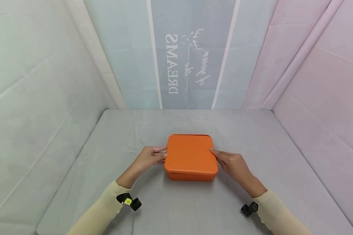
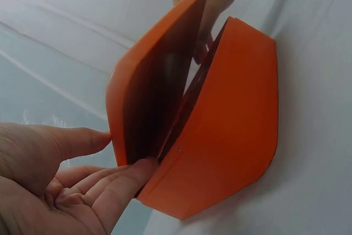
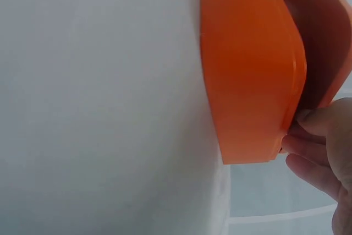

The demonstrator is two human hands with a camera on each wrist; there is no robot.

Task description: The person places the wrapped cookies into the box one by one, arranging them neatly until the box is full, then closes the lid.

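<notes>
An orange box (image 1: 191,177) with rounded corners stands on the grey surface. Its matching lid (image 1: 191,152) sits tilted over it, with a dark gap between the two in the left wrist view. My left hand (image 1: 146,159) pinches the lid's left edge, thumb outside and fingers inside the gap. At the opposite edge, my right hand (image 1: 233,164) holds the lid between thumb and fingers, close against the box rim. In the right wrist view the box (image 3: 247,64) shows its side wall, and the raised lid (image 3: 338,42) leans away from it. What the box contains is hidden.
Grey cloth (image 1: 120,130) covers the work surface. Pale fabric walls enclose it at the left (image 1: 41,81) and right (image 1: 320,81), and a blue panel (image 1: 194,19) with mirrored lettering hangs behind. Small black devices (image 1: 249,209) are strapped at both wrists.
</notes>
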